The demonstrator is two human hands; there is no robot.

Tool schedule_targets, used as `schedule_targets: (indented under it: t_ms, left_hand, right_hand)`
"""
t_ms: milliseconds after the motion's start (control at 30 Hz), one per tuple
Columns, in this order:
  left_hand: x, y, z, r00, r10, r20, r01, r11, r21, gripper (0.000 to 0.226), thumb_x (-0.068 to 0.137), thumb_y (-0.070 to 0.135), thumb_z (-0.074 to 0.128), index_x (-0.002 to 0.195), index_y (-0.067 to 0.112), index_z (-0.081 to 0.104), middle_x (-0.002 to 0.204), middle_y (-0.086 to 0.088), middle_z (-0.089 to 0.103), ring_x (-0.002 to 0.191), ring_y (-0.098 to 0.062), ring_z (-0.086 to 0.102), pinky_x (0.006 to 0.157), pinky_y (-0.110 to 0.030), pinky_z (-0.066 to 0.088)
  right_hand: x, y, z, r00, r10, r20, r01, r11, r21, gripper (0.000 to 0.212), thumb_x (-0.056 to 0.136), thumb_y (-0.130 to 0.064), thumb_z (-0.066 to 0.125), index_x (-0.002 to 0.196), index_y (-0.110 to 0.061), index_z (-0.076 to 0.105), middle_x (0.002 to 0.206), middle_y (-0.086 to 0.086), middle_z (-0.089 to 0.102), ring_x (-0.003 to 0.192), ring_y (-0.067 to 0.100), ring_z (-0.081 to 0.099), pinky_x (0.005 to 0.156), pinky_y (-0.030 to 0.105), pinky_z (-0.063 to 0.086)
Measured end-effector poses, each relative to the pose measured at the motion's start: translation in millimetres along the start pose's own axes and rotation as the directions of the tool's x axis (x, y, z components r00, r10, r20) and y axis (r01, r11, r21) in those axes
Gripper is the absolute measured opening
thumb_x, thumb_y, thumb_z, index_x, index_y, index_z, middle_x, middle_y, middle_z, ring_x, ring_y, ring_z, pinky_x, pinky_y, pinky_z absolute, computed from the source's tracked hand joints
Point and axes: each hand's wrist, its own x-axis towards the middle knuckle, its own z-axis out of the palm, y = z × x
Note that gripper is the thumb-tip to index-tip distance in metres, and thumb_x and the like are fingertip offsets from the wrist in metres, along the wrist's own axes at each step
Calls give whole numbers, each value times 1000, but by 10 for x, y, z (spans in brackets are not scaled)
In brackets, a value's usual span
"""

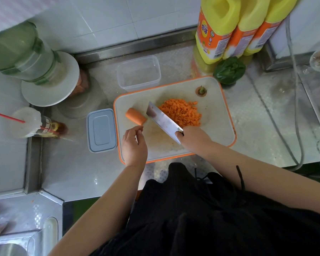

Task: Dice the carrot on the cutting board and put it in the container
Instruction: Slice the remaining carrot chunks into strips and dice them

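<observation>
Head view: the right hand [193, 137] is gripping the handle of the broad steel cleaver [163, 121], blade lying between the uncut orange carrot stub [136, 116] on the left and the heap of diced carrot [181, 112] on the right, both on the orange-rimmed white cutting board [218, 115]. The left hand [134, 145] is hovering near the stub, fingers loosely curled, holding nothing. Dicing appears mid-way. Next move likely requires steadying the stub. The clear rectangular plastic container [139, 72] is standing empty beyond the board.
</observation>
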Motion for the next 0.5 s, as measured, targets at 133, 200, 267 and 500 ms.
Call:
schedule_targets:
  t_ms: [133, 200, 267, 500]
  left_hand:
    - [12, -28, -6, 1000, -24, 14, 24, 1000, 7, 27, 99, 18, 45, 109, 29, 66, 105, 19, 59, 107, -12, 56, 92, -42, 49]
    - [3, -46, -10, 1000, -19, 12, 19, 1000, 13, 27, 99, 18, 44, 109, 31, 66, 107, 17, 61, 106, -11, 57, 91, -42, 49]
    - [-8, -59, -3, 1000, -20, -1, 20, 1000, 16, 28, 99, 18, 44, 109, 31, 66, 109, 16, 62, 105, -11, 57, 89, -41, 50]
    - [-30, 4, 7, 994, 17, -108, -22, 999, -39, 29, 97, 16, 42, 112, 22, 66, 109, 8, 62, 98, -9, 57, 81, -32, 48]
  right_hand:
    - [39, 114, -48, 994, 69, -81, -59, 991, 116, 45, 100, -30, 38, 59, -13, 32, 52, 4, 35, 45, 20, 32, 45, 28, 23]
    - [27, 154, -77, 995, 40, -90, -30, 993, 114, 44, 99, -32, 39, 60, -13, 32, 52, 4, 35, 46, 20, 33, 46, 28, 23]
    - [-17, 173, -104, 997, -32, -69, 37, 997, 69, 47, 99, -35, 41, 58, -13, 33, 51, 4, 33, 46, 19, 31, 47, 29, 23]
    - [-172, 377, -92, 988, -137, 78, 144, 984, -100, 43, 94, -39, 45, 69, -5, 50, 61, 13, 48, 56, 24, 45, 55, 33, 32]
